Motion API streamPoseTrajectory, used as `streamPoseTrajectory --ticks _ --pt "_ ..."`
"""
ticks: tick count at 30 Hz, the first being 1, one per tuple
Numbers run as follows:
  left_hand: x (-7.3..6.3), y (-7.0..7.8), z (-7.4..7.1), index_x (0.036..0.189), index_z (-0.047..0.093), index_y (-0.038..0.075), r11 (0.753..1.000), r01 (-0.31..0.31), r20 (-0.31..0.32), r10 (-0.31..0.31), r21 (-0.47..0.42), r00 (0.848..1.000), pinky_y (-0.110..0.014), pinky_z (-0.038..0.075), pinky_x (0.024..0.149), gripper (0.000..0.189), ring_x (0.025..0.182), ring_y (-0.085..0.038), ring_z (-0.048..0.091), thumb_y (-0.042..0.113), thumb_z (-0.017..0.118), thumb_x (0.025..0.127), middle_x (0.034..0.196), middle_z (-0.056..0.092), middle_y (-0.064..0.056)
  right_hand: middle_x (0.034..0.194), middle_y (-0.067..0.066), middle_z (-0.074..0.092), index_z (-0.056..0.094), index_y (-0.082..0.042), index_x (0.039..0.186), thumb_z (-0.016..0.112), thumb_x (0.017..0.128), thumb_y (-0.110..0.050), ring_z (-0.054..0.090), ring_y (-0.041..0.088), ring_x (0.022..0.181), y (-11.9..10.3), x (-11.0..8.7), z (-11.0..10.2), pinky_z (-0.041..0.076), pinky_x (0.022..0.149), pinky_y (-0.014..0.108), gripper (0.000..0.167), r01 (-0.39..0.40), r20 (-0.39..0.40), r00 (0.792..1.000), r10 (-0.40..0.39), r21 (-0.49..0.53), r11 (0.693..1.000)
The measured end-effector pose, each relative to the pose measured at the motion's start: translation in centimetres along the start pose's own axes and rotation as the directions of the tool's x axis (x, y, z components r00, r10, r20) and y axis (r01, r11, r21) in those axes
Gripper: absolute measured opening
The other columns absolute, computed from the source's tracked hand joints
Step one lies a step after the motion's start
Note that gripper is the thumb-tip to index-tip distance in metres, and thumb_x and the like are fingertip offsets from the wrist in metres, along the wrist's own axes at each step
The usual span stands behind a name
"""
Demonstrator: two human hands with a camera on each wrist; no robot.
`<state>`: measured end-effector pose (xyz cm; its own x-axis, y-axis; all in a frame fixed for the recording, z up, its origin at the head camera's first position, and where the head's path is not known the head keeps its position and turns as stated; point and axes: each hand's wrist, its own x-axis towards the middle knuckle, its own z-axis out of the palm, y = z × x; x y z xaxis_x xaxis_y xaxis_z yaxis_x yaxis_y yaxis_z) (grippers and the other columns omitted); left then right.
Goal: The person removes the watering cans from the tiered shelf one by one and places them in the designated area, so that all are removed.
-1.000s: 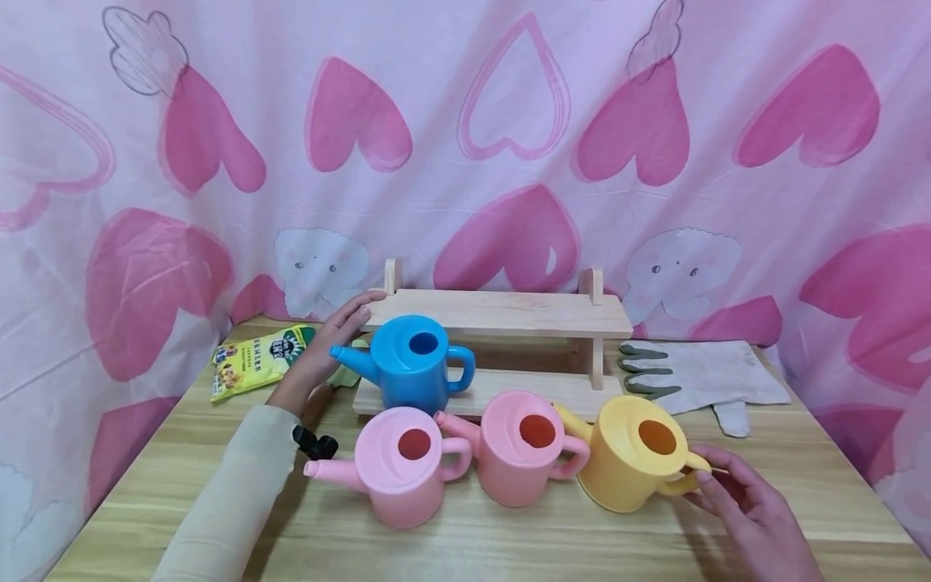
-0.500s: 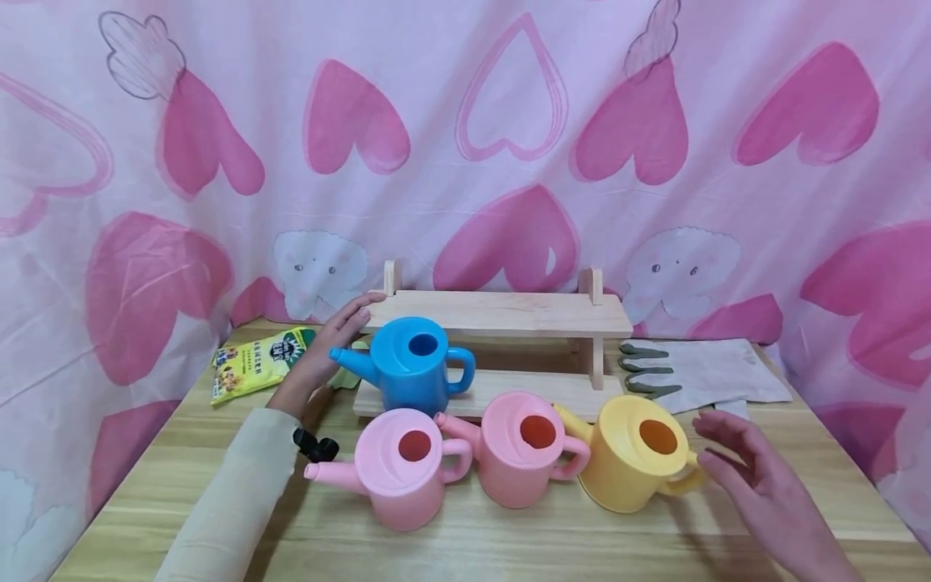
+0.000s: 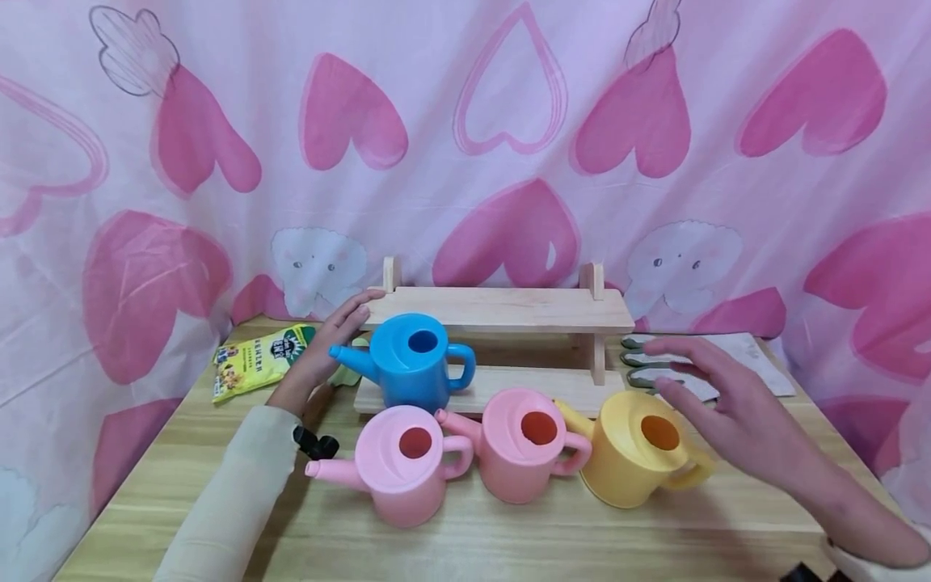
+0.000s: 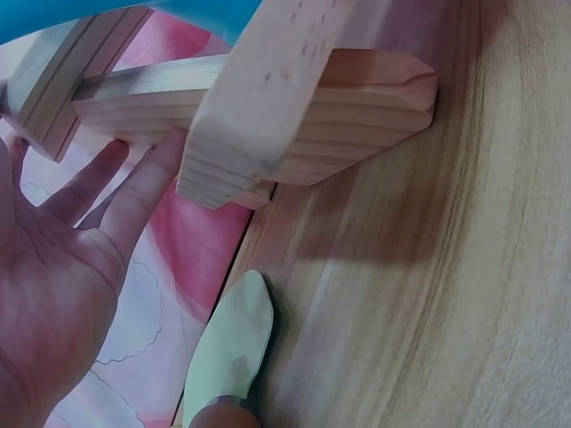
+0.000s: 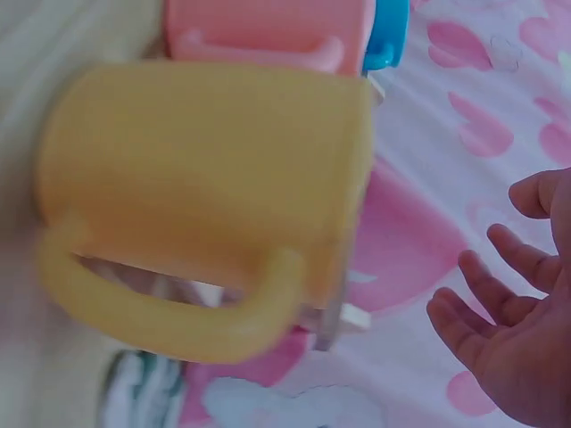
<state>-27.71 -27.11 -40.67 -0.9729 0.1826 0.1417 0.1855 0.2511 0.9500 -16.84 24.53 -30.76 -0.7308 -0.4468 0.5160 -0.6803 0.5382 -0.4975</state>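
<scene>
Left hand (image 3: 330,335): fingers extended and spread, touching the left end of the wooden rack (image 3: 502,307). Right hand (image 3: 735,412): in the air, just beside the yellow can, apart from it; fingers spread and loosely bent, thumb away from them.

Yellow can (image 3: 618,465): upright on the tabletop (image 3: 538,550), in front of the rack's right end, spout left, handle right. Middle pink can (image 3: 512,469) stands next to it, left pink can (image 3: 407,501) beyond that, slightly nearer the camera. Both upright, same orientation. Spouts and handles overlap in the head view; can't tell if they touch. Blue can (image 3: 414,388) sits on the rack's lower board, left end, spout also left.

Pale glove (image 3: 749,356) with green tips lies right of the rack, partly behind the right hand. Yellow printed bag (image 3: 254,368) lies at far left. Light-green blade (image 4: 234,330) on the tabletop near the left hand. Backdrop (image 3: 436,218): pink hearts cloth.
</scene>
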Motion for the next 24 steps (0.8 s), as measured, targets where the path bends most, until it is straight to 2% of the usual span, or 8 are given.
streamPoseTrajectory --ticks 2,5,10,13,16,24 --pt "0.0 0.1 0.1 0.159 0.039 0.029 1.000 0.002 -0.001 -0.002 0.001 1.000 -0.067 0.026 0.115 0.056 0.152 -0.031 0.024 0.052 0.043 0.108 0.167 0.022 0.009 0.128 -0.007 0.063 0.064 -0.011 0.131 0.077 0.084 0.014 0.059 0.004 0.116 -0.3 1.4 -0.4 0.046 0.096 0.013 0.055 0.037 0.036 0.999 -0.037 -0.011 0.999" --pt "0.0 0.1 0.2 0.159 0.039 0.029 1.000 0.006 0.001 -0.006 0.002 1.000 -0.067 0.025 0.115 0.056 0.152 -0.032 0.023 0.052 0.042 0.108 0.168 0.021 0.009 0.126 -0.006 0.064 0.064 -0.014 0.132 0.076 0.088 0.008 0.061 0.004 0.112 -0.7 3.3 -0.6 0.048 0.092 0.013 0.050 0.036 0.092 0.995 -0.035 -0.008 0.999" --pt "-0.1 0.2 0.1 0.159 0.037 0.029 1.000 0.007 0.015 -0.007 0.004 1.000 -0.067 0.024 0.115 0.056 0.152 -0.033 0.023 0.052 0.041 0.109 0.168 0.022 0.007 0.129 0.002 0.065 0.065 -0.013 0.133 0.070 0.097 -0.004 0.067 0.016 0.111 -1.5 6.2 0.2 0.054 0.089 0.020 0.037 0.020 0.191 0.981 -0.023 0.016 1.000" --pt "-0.1 0.2 0.0 0.159 0.037 0.029 1.000 0.007 0.023 -0.007 -0.001 1.000 -0.068 0.025 0.115 0.056 0.151 -0.034 0.024 0.052 0.040 0.109 0.167 0.024 0.006 0.128 0.005 0.066 0.065 -0.010 0.132 0.068 0.100 -0.008 0.068 0.024 0.113 -2.0 7.9 1.3 0.057 0.089 0.031 0.031 0.009 0.267 0.964 -0.019 0.037 0.999" --pt "-0.1 0.1 0.0 0.159 0.038 0.028 1.000 0.005 0.026 -0.004 -0.018 1.000 -0.069 0.025 0.114 0.056 0.151 -0.035 0.025 0.052 0.041 0.109 0.167 0.025 0.006 0.126 0.005 0.067 0.067 -0.008 0.130 0.066 0.101 -0.009 0.068 0.024 0.112 -2.5 9.5 2.8 0.059 0.088 0.039 0.028 -0.007 0.328 0.944 -0.013 0.061 0.998" --pt "0.1 -0.1 0.1 0.159 0.038 0.028 1.000 -0.004 0.021 0.004 -0.016 1.000 -0.067 0.025 0.115 0.056 0.151 -0.034 0.024 0.052 0.041 0.108 0.168 0.021 0.007 0.120 0.006 0.070 0.070 -0.006 0.124 0.066 0.100 -0.007 0.070 0.021 0.106 -3.6 12.1 6.6 0.059 0.088 0.037 0.025 -0.010 0.421 0.906 -0.038 0.110 0.994"
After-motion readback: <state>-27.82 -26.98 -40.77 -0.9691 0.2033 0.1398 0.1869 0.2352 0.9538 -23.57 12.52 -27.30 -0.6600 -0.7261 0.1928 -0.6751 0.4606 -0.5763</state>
